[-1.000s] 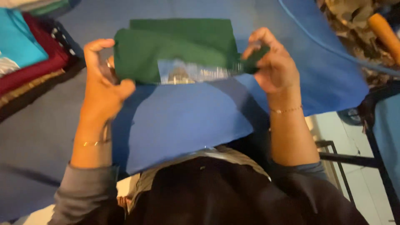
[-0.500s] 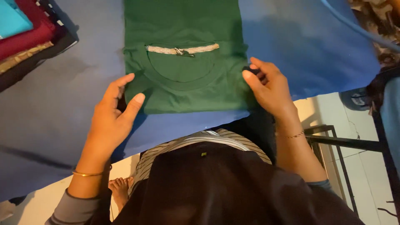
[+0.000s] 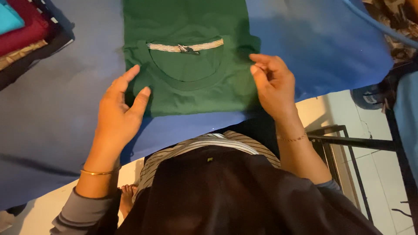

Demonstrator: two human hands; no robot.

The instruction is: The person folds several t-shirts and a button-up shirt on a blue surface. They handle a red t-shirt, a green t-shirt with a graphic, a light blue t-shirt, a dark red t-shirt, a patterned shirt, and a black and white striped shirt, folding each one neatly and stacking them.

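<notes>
Head view: dark clothing hides the desk's near edge between the wrists. Left hand (image 3: 117,115) rests open-palmed, fingertips on the folded green shirt (image 3: 191,82), while right hand (image 3: 272,87), fingers loosely curled, touches its other side. Blue cloth (image 3: 331,52) lies beyond. Folded clothes (image 3: 21,35), far left, are cut off.
</notes>
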